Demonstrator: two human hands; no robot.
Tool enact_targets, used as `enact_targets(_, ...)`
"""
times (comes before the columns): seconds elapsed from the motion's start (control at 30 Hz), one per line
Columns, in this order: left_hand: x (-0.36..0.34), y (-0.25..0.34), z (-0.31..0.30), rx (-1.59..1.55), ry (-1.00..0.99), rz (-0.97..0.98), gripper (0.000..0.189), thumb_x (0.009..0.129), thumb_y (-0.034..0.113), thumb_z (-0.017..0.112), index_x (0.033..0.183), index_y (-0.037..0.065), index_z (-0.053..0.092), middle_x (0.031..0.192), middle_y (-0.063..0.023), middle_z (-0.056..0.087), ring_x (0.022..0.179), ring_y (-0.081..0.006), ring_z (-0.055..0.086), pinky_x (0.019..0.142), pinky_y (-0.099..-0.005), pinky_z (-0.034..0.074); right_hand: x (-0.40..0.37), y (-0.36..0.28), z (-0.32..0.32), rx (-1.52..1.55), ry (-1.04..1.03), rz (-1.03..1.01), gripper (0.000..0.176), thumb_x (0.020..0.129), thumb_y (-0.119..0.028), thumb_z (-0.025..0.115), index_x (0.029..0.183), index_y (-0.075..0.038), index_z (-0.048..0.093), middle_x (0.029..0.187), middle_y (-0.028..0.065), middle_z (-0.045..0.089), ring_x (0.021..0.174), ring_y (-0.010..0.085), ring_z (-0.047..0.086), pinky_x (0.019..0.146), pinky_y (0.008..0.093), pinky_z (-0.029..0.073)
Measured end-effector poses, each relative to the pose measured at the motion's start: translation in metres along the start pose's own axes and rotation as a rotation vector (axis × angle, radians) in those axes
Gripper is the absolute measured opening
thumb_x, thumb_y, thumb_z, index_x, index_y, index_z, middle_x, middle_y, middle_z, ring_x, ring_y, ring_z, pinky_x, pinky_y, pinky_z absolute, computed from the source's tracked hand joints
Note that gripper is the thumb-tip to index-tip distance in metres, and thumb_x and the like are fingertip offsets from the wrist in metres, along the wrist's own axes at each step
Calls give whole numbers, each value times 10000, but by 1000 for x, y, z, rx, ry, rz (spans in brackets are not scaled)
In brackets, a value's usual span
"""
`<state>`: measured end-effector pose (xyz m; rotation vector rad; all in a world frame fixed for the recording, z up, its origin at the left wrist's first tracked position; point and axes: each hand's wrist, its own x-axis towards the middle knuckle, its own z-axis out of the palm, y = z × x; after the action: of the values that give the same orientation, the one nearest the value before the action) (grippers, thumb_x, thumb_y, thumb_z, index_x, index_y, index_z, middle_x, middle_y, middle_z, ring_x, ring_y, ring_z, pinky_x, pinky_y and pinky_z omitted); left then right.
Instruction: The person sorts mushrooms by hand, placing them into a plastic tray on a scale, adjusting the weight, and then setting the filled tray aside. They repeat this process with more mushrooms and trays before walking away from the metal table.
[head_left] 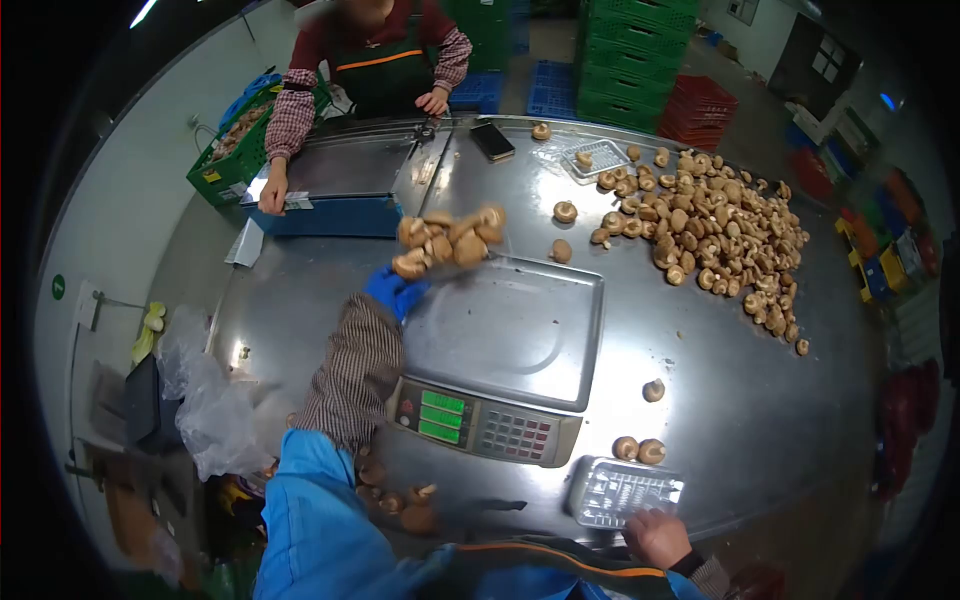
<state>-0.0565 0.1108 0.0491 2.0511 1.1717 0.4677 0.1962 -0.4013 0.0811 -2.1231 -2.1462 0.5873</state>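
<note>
My left hand (397,290), in a blue glove, grips the near left end of a tray of mushrooms (440,245), held past the far left corner of the scale. The mushrooms are brown-capped and slightly blurred, and hide most of the tray. Below them lies the scale (510,335), its steel pan bare and its green display lit. At the table's near edge, my bare right hand (657,540) has its fingers curled on the rim of a clear plastic tray (625,492) with nothing in it. Two loose mushrooms (640,450) sit just beyond that tray.
A large heap of mushrooms (715,220) covers the table's far right. Across the table, a person (380,60) rests both hands on a metal-topped machine (345,165). A phone (492,142) and another clear tray (597,158) lie nearby. Plastic bags (225,420) hang at left.
</note>
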Motion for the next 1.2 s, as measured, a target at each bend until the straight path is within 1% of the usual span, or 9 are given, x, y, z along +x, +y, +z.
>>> enact_targets(0.13, 56, -37, -39, -27, 127, -24, 412, 895, 141, 580, 1246, -60, 501, 1199, -206, 561, 1102, -293, 572, 937, -357, 505, -1, 1, 12, -90, 3, -72, 115, 677, -128, 646, 730, -94, 551, 732, 46, 521, 679, 231, 565, 559, 357, 492)
enact_targets(0.23, 99, -38, -58, -1583, 484, -331, 408, 939, 59, 440, 1316, -89, 388, 1262, -255, 486, 1169, -368, 510, 920, -452, 539, -6, 2, 11, -96, -42, -97, 133, 691, -137, 629, 794, -76, 572, 766, 48, 531, 706, 228, 564, 576, 350, 497)
enact_targets(0.27, 112, -47, -64, -1707, 542, -396, 411, 942, 74, 441, 1320, -80, 388, 1275, -259, 477, 1177, -376, 503, 932, -463, 521, -5, 0, 8, -89, -52, -98, 149, 691, -128, 617, 815, -58, 574, 771, 51, 536, 729, 227, 568, 589, 343, 501)
enact_targets(0.63, 98, -37, -37, -1627, 404, -545, 402, 906, 243, 563, 1217, -2, 494, 1337, -287, 447, 1250, -446, 423, 1054, -545, 348, -1, 12, 6, 32, -21, -129, 175, 739, -106, 613, 893, -25, 594, 806, 78, 562, 774, 235, 581, 651, 347, 503)
enact_targets(0.83, 32, 29, 7, -1532, -272, -551, 367, 923, 319, 553, 981, -38, 616, 935, -212, 664, 827, -298, 660, 736, -405, 551, -4, 13, 9, -78, 69, -158, 146, 681, -72, 612, 821, -43, 586, 764, 73, 538, 725, 233, 575, 589, 340, 493)
enact_targets(0.97, -43, 140, 42, -593, -737, -486, 669, 959, 565, 328, 1006, -40, 611, 814, -236, 664, 773, -295, 681, 701, -409, 573, -1, 6, -12, -118, 307, -97, 118, 650, -72, 619, 752, -54, 565, 707, 61, 499, 648, 222, 549, 522, 329, 458)
enact_targets(1.03, -78, 165, 75, -537, -1085, -482, 712, 946, 607, 296, 1099, -29, 576, 878, -236, 667, 802, -297, 684, 690, -405, 580, 9, 2, -28, -136, 435, -64, 111, 643, -76, 623, 729, -61, 556, 684, 57, 478, 614, 215, 532, 499, 325, 437)
enact_targets(1.1, -108, 200, 105, -605, -1165, -677, 605, 960, 527, 368, 1189, -8, 533, 963, -240, 654, 801, -307, 682, 691, -394, 580, 26, 0, -41, -143, 524, -76, 110, 636, -77, 627, 712, -70, 548, 666, 55, 461, 587, 208, 515, 484, 322, 418)
enact_targets(1.2, -119, 185, 154, -666, -1133, -509, 475, 955, 379, 471, 1269, 23, 484, 1056, -240, 625, 820, -315, 674, 708, -395, 575, 60, -3, -46, -192, 522, -197, 138, 642, -72, 641, 752, -67, 557, 679, 54, 460, 615, 201, 513, 510, 314, 423)
